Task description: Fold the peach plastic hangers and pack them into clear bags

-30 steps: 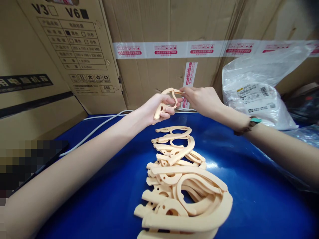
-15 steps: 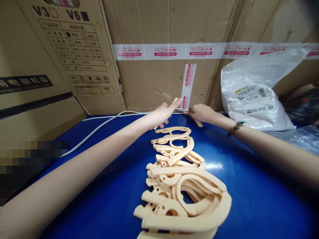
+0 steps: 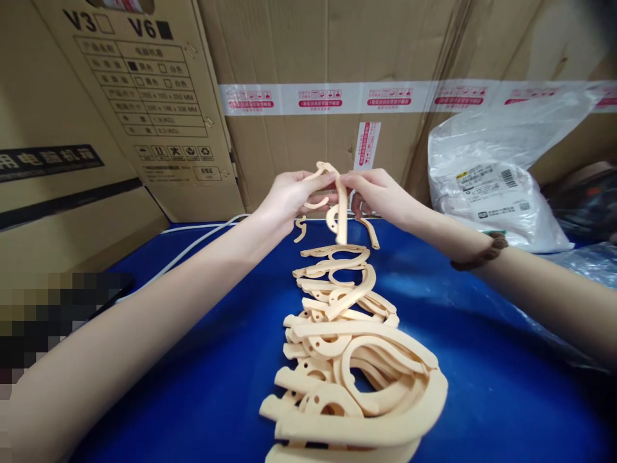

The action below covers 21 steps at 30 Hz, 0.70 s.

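Both hands meet above the far end of the blue table. Between them is a beige plastic folding hanger (image 3: 342,212), its hook and an arm showing. My left hand (image 3: 292,196) grips its left side, fingers closed. My right hand (image 3: 378,193) pinches its upper right, near the joint. Fingers hide part of the hanger. Below my left hand lies a loose hook-shaped piece (image 3: 300,229). A curved hanger arm (image 3: 370,233) rests on the table under my right hand. Closer to me runs a row of several folded beige hangers (image 3: 357,431), overlapping one another.
Cardboard boxes (image 3: 299,51) rise behind the table (image 3: 202,392) and at its left. A white cable (image 3: 193,241) runs along the back left. At the right sits a white plastic parcel bag (image 3: 501,193), with clear plastic film (image 3: 590,263) beside it.
My hands have come together and risen, now holding one hanger between them. My right hand has moved up from the table. A hook-shaped piece shows where my left hand was.
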### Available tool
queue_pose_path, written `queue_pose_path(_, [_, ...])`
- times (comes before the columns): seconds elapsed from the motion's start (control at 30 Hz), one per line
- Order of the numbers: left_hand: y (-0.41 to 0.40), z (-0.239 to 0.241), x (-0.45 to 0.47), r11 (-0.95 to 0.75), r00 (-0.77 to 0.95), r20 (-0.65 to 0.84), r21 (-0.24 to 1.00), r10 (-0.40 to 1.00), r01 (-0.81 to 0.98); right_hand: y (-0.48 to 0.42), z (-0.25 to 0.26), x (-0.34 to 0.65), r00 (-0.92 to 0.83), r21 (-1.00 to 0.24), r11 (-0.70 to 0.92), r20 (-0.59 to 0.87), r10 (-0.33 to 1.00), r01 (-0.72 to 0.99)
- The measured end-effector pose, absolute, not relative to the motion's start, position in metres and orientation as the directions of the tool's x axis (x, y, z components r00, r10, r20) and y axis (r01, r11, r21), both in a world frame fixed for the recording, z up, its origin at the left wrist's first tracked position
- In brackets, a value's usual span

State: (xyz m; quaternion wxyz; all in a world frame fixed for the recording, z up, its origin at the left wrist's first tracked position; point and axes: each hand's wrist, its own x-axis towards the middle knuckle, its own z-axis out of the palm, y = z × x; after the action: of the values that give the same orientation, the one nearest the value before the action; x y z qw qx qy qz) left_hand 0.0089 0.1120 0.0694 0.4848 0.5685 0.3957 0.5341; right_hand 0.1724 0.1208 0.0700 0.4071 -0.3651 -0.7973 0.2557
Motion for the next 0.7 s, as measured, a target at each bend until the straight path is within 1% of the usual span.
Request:
queue_pose_path(0.07, [0.109,0.073,0.010,-0.262,0.127,0.274,0.960,0.953,-0.100,0.116,0.076,0.172,-0.370,-0.754,0.563,0.443,0.817,0.339])
queue_pose_path(0.13, [0.107,0.076,0.011,-0.302,0.171,0.314,0.949,0.934,-0.094,0.113,0.081,0.174,-0.368,-0.750,0.553,0.430,0.824,0.363])
queue_pose_path(0.2, [0.105,0.079,0.013,-0.338,0.176,0.338,0.941,0.924,-0.036,0.114,0.087,0.179,-0.356,-0.714,0.562,0.441,0.824,0.417])
queue_pose_path(0.3, [0.102,0.083,0.016,-0.425,0.095,0.419,0.904,0.903,0.054,0.119,0.093,0.190,-0.307,-0.620,0.585,0.503,0.808,0.523])
queue_pose_path(0.37, [0.101,0.085,0.017,-0.483,0.063,0.479,0.871,0.876,0.096,0.123,0.097,0.199,-0.282,-0.527,0.583,0.544,0.790,0.618])
queue_pose_path(0.43, [0.100,0.085,0.017,-0.513,0.070,0.508,0.849,0.858,0.128,0.125,0.100,0.206,-0.277,-0.405,0.576,0.592,0.757,0.710])
queue_pose_path(0.47, [0.100,0.085,0.018,-0.520,0.082,0.513,0.843,0.854,0.142,0.126,0.101,0.209,-0.280,-0.324,0.568,0.624,0.729,0.757])
queue_pose_path(0.53, [0.101,0.083,0.018,-0.524,0.120,0.510,0.834,0.852,0.175,0.125,0.101,0.212,-0.307,-0.107,0.509,0.685,0.660,0.854])
queue_pose_path(0.6, [0.102,0.080,0.018,-0.550,0.166,0.524,0.801,0.835,0.236,0.124,0.098,0.212,-0.359,0.113,0.399,0.696,0.621,0.910])
queue_pose_path(0.63, [0.103,0.078,0.018,-0.570,0.177,0.542,0.773,0.821,0.277,0.124,0.096,0.212,-0.378,0.179,0.358,0.681,0.627,0.916])
queue_pose_path(0.67, [0.104,0.075,0.019,-0.590,0.178,0.564,0.741,0.806,0.321,0.125,0.094,0.211,-0.388,0.192,0.354,0.656,0.648,0.915])
queue_pose_path(0.7, [0.105,0.073,0.019,-0.607,0.176,0.587,0.709,0.790,0.359,0.127,0.092,0.210,-0.396,0.161,0.385,0.619,0.678,0.909])
